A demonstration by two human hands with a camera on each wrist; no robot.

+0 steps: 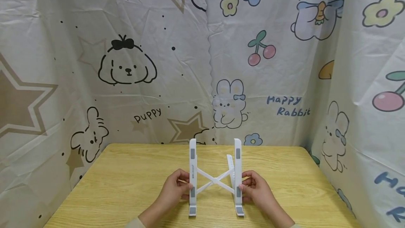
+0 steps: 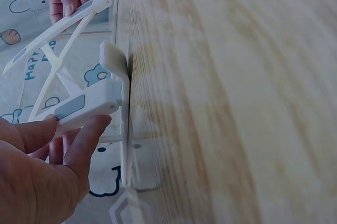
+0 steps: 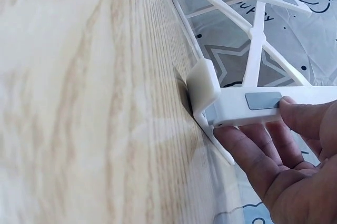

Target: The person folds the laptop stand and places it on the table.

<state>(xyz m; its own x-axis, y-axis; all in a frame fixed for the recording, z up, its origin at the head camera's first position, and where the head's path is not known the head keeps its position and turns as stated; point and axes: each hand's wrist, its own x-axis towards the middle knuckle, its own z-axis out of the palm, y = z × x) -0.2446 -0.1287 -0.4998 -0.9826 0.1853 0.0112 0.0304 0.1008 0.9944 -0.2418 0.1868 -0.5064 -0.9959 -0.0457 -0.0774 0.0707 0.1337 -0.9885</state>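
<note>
A white folding laptop stand [image 1: 216,181] stands unfolded on the table, two long side arms joined by an X-shaped brace. Grey pads mark the arms, and a small lip juts out at each lower end. My left hand [image 1: 174,188] grips the left arm low down, thumb beside the grey pad in the left wrist view. On the opposite side my right hand [image 1: 257,188] holds the right arm at about the same height. In the right wrist view, the right thumb presses near a grey pad and the fingers curl beneath the arm [image 3: 237,103].
The wood-grain table [image 1: 126,185] extends around the stand on all sides. Behind it and at both sides hangs a pale curtain [image 1: 177,90] printed with puppies, rabbits, stars and cherries, meeting the table's back edge.
</note>
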